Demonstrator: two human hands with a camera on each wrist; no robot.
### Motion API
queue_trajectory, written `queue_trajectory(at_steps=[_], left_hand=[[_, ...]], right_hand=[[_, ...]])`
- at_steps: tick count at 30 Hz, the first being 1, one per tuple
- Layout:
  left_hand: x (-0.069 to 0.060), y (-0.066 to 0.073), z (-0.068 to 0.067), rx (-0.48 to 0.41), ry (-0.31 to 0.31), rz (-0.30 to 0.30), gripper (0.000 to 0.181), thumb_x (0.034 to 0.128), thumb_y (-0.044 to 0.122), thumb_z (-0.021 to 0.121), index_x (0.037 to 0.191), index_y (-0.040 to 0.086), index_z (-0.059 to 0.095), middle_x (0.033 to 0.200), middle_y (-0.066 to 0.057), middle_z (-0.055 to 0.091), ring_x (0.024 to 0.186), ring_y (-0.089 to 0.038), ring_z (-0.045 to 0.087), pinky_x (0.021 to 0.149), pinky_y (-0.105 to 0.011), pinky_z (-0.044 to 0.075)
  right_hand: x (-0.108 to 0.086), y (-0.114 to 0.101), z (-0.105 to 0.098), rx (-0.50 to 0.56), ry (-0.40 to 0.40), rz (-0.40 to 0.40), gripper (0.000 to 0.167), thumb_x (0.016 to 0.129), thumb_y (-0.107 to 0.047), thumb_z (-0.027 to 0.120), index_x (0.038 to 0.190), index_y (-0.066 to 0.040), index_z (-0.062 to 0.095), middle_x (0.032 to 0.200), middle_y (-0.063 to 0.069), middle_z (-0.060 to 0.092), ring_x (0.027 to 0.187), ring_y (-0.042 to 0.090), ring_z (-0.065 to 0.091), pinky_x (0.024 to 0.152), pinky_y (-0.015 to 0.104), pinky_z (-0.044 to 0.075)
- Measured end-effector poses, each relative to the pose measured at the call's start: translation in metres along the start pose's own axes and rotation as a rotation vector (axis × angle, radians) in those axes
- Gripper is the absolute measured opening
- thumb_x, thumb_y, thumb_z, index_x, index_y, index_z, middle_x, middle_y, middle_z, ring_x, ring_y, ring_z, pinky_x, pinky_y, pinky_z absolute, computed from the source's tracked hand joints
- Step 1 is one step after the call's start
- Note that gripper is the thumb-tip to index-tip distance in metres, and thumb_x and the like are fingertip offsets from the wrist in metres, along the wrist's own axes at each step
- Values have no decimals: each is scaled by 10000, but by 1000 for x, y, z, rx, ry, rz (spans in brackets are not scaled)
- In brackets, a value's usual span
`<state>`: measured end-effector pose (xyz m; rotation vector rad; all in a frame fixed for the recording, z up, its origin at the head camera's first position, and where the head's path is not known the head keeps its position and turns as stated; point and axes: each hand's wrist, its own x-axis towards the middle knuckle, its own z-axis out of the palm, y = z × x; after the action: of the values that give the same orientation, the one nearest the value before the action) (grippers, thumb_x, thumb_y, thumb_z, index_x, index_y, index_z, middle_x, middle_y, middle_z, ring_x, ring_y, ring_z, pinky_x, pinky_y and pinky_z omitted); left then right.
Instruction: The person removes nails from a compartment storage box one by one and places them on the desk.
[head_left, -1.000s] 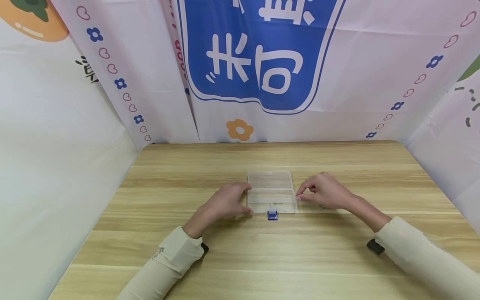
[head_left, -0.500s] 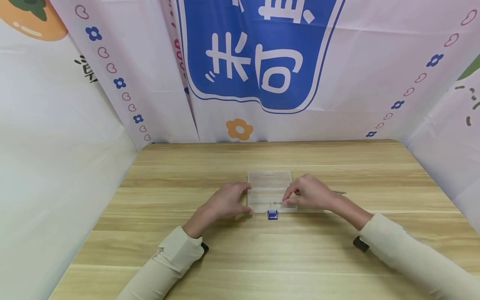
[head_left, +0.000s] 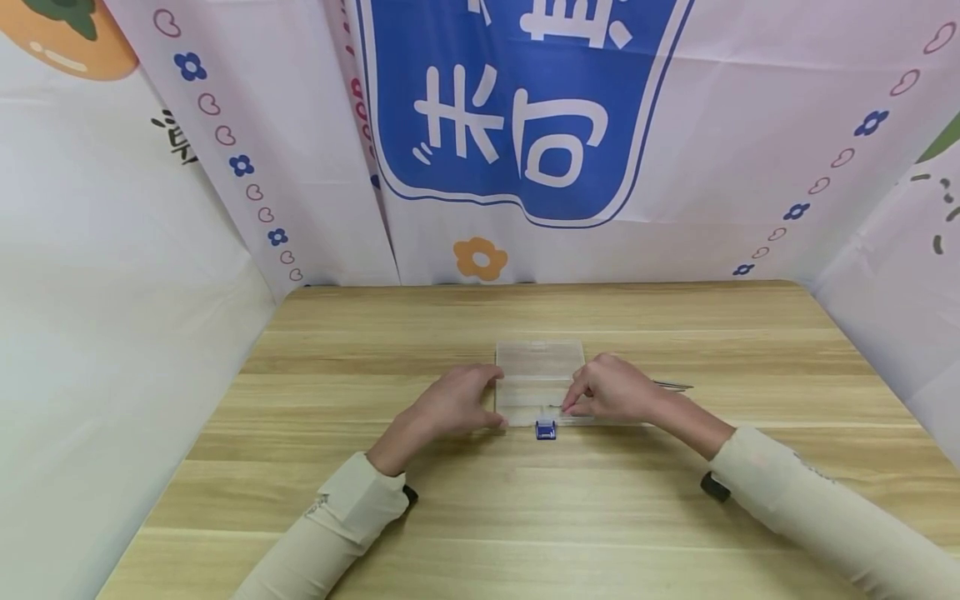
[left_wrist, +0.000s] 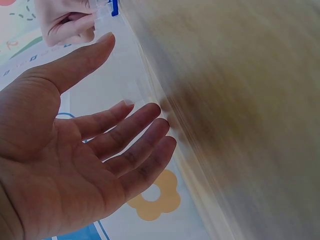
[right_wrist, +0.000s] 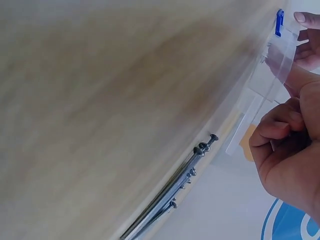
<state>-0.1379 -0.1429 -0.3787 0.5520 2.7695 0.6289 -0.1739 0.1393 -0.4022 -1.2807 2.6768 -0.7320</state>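
Observation:
A clear plastic box lies on the table with its lid folded back. Its blue latch points towards me. My left hand rests at the box's left side, thumb by the front corner and fingers near the hinge; in the left wrist view its fingers look loosely extended. Over the box's front right part, my right hand has thumb and forefinger brought together low. A small metal piece lies at those fingertips. Whether anything is pinched between them is hidden. Several metal screws lie on the table to the right.
The wooden table reaches back to a white printed cloth hung behind it. Long thin metal shafts lie just right of the right hand. A black wrist band sits under the right sleeve.
My right hand has moved left from beside the box to over its front compartment, fingers together. That uncovers the metal shafts on the right. My left hand has stayed in place.

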Motion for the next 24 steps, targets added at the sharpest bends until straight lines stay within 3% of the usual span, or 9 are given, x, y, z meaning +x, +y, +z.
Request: queue_trajectory(at_steps=[13,24], left_hand=[[-1,0,3,-6,-6,-7,702,861,284,932,1434,17,627,1323,-103,710,1183,-248,653,1078,-455,548],[-1,1,0,2,0,-14,713,866,287,928,1449,19,618,1348,-107,705,1211,-253,656,1092,-454,545]], right_hand=[[1,-3,-4,-61,-81,-4,46,928,-154,848,920,-189,879,843,-144,767,632,-49,482,645,195,461],[1,-3,-3,-89,-38,-33,67,904,-120,864,901,-186,876,853,-114,789,642,-66,541,648,203,496]])
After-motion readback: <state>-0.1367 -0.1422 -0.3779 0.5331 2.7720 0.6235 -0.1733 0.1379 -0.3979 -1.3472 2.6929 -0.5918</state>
